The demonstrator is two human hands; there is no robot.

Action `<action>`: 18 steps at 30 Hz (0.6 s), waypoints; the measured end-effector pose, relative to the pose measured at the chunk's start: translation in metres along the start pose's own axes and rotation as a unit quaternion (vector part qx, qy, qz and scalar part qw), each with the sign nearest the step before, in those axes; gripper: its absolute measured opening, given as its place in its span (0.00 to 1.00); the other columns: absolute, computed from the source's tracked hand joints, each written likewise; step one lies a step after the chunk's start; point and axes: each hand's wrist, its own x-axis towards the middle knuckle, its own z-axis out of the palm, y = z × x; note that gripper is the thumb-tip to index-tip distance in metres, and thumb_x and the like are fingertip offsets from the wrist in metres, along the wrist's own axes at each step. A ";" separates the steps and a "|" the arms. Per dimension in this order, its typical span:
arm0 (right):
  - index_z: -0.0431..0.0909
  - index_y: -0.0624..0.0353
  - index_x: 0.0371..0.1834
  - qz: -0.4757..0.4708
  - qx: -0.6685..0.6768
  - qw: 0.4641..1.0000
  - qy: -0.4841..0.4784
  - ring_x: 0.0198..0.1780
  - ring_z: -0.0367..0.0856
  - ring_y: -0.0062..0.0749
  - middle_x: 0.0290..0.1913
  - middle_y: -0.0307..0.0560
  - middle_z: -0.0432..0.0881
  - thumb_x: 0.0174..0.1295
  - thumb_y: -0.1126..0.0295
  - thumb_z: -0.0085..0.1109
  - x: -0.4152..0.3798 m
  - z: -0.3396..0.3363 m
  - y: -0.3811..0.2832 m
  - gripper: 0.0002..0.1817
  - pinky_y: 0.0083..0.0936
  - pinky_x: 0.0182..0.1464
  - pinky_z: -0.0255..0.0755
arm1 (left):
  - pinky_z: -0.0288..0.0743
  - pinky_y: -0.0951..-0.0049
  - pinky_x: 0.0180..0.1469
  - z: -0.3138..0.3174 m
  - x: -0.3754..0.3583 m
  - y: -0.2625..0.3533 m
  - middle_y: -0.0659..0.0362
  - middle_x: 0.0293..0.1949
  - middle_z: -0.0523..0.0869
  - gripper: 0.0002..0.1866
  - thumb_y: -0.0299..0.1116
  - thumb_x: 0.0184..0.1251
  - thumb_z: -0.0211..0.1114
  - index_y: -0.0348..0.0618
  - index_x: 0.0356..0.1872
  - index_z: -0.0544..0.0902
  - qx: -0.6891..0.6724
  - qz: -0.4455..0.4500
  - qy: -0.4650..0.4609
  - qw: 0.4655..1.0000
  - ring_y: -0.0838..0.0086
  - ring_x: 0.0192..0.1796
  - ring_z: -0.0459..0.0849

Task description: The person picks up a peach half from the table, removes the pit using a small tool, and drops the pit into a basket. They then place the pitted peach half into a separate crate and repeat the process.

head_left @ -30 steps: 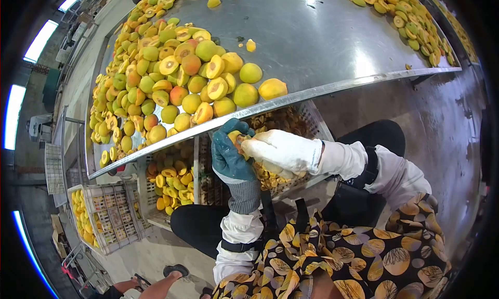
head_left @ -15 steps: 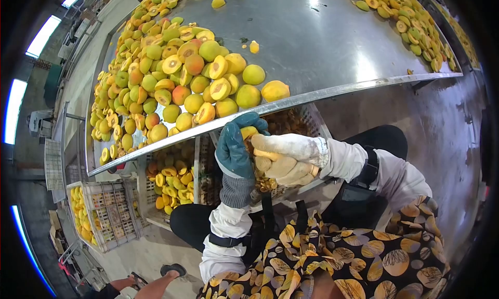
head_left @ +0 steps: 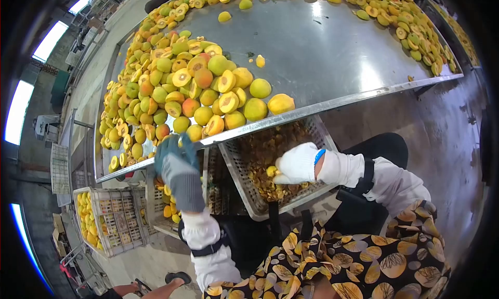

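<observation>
My left hand (head_left: 176, 161), in a blue-green glove, is blurred at the table's front edge, above the crate of halved fruit (head_left: 165, 205). Its fingers are spread and I see nothing in them. My right hand (head_left: 297, 164), in a white glove, hangs curled over the grey mesh crate of pits (head_left: 249, 195). A yellow fruit scrap (head_left: 270, 170) sits at its fingertips. What the curled fingers hold is mostly hidden. The pile of whole and halved yellow-orange fruit (head_left: 202, 91) lies on the steel table (head_left: 322, 49) just beyond both hands.
A second heap of fruit (head_left: 410, 23) lines the table's far right side. A white crate of halves (head_left: 106, 221) stands on the floor at the left. Another person's foot in a sandal (head_left: 174, 279) shows at the bottom. My knees sit under the table's edge.
My hands have parted. The left swung left from the pit crate to above the crate of halves, and the fruit it held is gone. The right dropped lower over the pits.
</observation>
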 end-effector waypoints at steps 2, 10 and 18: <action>0.88 0.59 0.36 0.007 -0.019 1.000 -0.008 0.38 0.88 0.54 0.33 0.56 0.87 0.66 0.44 0.55 0.002 0.006 -0.001 0.27 0.50 0.36 0.79 | 0.76 0.54 0.53 0.011 0.039 0.048 0.44 0.44 0.88 0.23 0.53 0.73 0.60 0.40 0.46 0.86 -0.032 -0.058 -0.062 0.996 0.49 0.48 0.85; 0.84 0.62 0.37 -0.022 0.116 0.986 0.116 0.27 0.86 0.48 0.25 0.56 0.84 0.67 0.39 0.53 -0.004 -0.001 0.012 0.32 0.41 0.28 0.77 | 0.78 0.53 0.53 0.078 0.079 0.091 0.44 0.44 0.86 0.24 0.50 0.62 0.71 0.43 0.51 0.83 -0.113 0.059 -0.086 0.988 0.50 0.51 0.85; 0.77 0.62 0.42 -0.019 0.826 0.529 -0.193 0.10 0.68 0.24 0.17 0.40 0.74 0.74 0.43 0.48 -0.018 -0.030 -0.001 0.29 0.20 0.11 0.60 | 0.81 0.69 0.52 0.013 -0.029 0.103 0.51 0.53 0.85 0.20 0.39 0.74 0.62 0.33 0.56 0.78 -0.771 -0.132 -0.115 0.612 0.68 0.51 0.86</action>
